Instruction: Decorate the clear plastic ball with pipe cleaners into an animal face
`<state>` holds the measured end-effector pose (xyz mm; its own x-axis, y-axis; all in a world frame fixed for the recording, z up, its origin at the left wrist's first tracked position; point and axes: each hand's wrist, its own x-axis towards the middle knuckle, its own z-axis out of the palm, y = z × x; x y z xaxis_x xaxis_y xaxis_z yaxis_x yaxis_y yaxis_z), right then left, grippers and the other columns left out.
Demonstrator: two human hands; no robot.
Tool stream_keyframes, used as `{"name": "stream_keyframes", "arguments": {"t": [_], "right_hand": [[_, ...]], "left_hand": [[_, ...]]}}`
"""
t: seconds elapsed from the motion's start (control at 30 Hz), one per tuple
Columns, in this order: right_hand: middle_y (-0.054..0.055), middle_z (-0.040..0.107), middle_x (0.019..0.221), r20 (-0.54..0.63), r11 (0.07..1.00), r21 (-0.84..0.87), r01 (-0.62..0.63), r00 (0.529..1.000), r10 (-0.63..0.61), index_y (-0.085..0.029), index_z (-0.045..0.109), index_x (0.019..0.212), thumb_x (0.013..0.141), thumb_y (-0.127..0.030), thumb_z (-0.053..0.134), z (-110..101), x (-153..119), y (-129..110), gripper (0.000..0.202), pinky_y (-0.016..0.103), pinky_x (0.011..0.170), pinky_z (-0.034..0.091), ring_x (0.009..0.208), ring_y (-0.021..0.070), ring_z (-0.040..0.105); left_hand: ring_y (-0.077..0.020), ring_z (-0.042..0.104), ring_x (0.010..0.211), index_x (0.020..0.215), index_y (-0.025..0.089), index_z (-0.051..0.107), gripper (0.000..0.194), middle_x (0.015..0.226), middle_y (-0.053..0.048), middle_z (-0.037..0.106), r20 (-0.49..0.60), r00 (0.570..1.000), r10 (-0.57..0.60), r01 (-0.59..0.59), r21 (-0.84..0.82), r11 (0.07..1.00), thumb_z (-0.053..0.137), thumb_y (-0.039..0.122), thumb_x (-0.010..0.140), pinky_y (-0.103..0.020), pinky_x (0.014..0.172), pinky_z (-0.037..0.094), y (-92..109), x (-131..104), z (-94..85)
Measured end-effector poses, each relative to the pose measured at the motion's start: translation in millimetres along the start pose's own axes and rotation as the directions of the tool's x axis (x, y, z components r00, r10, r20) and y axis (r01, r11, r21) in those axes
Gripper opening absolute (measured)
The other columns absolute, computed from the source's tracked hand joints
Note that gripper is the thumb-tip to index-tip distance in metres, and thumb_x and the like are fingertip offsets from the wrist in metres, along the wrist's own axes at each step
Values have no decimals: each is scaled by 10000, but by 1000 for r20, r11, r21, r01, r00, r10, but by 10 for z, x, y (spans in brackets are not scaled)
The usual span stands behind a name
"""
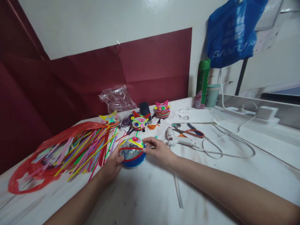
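A white worktop (150, 203) is filling the near and middle part of the scene, and a dark red sheet (159, 62) is covering part of the wall behind it. A blue bag (232, 37) is hanging at the far right, above a green-capped spray can (202, 84) and a pale green cup (212, 96) that are standing side by side. On the left, a red plastic bag (17, 179) is lying open with many coloured strips (82, 153) spilling across it. A clear wrapper (117, 98) is resting near the sheet. On the right, a white glue gun (179, 140) is lying on its side beside scissors (195, 133).

In the near middle, the left hand (112, 165) is holding the left side of a decorated ball (132, 162), its grip closed around it; the right hand (161, 152) is pinching the right edge in a narrow grip. Beyond the ball, three small decorated heads, yellow-horned (111, 120), red-horned (139, 122) and pink (162, 110), are sitting near a phone (144, 108). Small orange scraps (152, 127) are lying between the red-horned and pink ones.
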<state>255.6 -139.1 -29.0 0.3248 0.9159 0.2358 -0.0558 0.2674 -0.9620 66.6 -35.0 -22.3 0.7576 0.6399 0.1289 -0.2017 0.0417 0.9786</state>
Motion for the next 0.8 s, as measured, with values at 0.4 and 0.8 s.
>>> {"name": "stream_keyframes", "arguments": {"t": [0.4,0.8], "right_hand": [[106,627,1129,178,1000,-9,-13,984,15,-162,549,1160,617,-400,772,20,-34,78,634,391,906,461,1007,237,593],[95,640,1106,157,987,-140,84,986,-61,-178,522,1151,637,-320,755,11,-35,128,582,373,813,512,996,241,603]], "left_hand": [[-313,454,1233,1314,200,361,893,1343,-140,463,-140,968,207,-136,398,907,807,210,540,-424,1014,387,-131,6,59],[-288,542,1142,1212,181,409,677,1212,-125,582,-127,979,156,-120,258,959,742,325,640,-395,958,436,-70,-2,152]]}}
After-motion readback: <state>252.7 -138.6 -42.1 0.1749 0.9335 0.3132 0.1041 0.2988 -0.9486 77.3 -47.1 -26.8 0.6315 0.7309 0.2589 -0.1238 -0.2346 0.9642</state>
